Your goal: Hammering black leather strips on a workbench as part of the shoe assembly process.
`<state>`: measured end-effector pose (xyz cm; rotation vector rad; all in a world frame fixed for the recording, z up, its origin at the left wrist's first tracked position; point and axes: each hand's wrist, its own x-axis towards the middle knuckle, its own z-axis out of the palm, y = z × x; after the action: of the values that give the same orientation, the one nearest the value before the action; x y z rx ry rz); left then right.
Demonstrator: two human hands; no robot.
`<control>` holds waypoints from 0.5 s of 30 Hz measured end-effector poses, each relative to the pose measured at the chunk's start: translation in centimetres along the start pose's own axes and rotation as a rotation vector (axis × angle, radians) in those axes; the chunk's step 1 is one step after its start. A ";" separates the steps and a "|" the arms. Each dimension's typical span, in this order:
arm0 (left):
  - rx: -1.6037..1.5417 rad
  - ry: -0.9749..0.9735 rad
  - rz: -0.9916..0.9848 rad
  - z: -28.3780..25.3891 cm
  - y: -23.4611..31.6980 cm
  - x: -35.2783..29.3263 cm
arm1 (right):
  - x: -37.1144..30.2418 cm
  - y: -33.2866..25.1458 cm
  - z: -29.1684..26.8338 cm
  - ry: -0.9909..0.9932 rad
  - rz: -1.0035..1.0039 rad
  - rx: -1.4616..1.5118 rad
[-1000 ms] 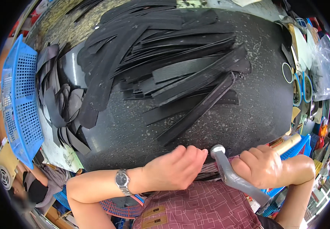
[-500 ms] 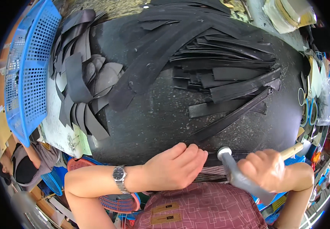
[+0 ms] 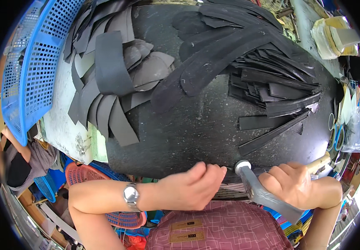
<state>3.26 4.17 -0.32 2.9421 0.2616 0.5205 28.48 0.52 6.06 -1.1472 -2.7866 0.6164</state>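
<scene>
My right hand [image 3: 288, 183] is wrapped round the wooden handle [image 3: 319, 162] of a hammer, close to its long grey metal head [image 3: 267, 192]. The round striking face [image 3: 242, 166] rests at or just above the near edge of the black work surface [image 3: 180, 137]. My left hand [image 3: 192, 185] is closed just left of the hammer, fingertips pinched at the end of a thin black strip [image 3: 231, 169] along that edge. Most of this strip is hidden by the hand and hammer. Beyond lie black strips fanned in a pile [image 3: 280, 79], with one loose strip [image 3: 267, 135] nearer.
Grey-black cut pieces [image 3: 113, 62] are heaped at left beside a blue basket [image 3: 42, 71]. Wide dark strips [image 3: 221, 58] cross the far middle. Scissors [image 3: 339, 137] and a clear plastic bag [image 3: 359, 129] are at right. A red basket [image 3: 84, 173] stands below left, near another person [image 3: 34, 162].
The view has shifted, so the table's piles appear farther right. My left hand has curled in more tightly at the near edge. The hammer stays in my right hand in nearly the same place.
</scene>
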 end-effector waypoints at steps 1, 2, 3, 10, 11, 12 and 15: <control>0.133 -0.011 0.088 0.0 0.2 -0.1 | 0.5 0.2 -0.2 0.039 -0.021 0.009; 0.098 0.007 0.052 0.1 0.3 -0.2 | 0.7 -0.1 -0.1 0.036 -0.028 0.008; 0.101 0.010 0.046 0.0 0.1 -0.5 | 0.9 -0.5 0.1 -0.005 -0.029 -0.025; -0.064 0.113 -0.189 0.3 1.0 -1.4 | 2.6 -1.1 0.3 -0.029 -0.015 -0.034; -0.061 0.143 -0.313 0.5 1.1 -1.6 | 2.6 -1.2 0.3 -0.033 -0.018 -0.033; -0.058 0.173 -0.437 0.7 1.3 -1.7 | 2.6 -1.2 0.3 -0.043 -0.005 -0.027; -0.235 0.236 -0.459 1.3 1.8 -2.1 | 2.7 -1.3 0.0 -0.073 0.021 -0.012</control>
<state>2.00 1.84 -1.91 2.4769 0.8152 0.7611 25.67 1.60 6.32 -1.1813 -2.8457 0.6578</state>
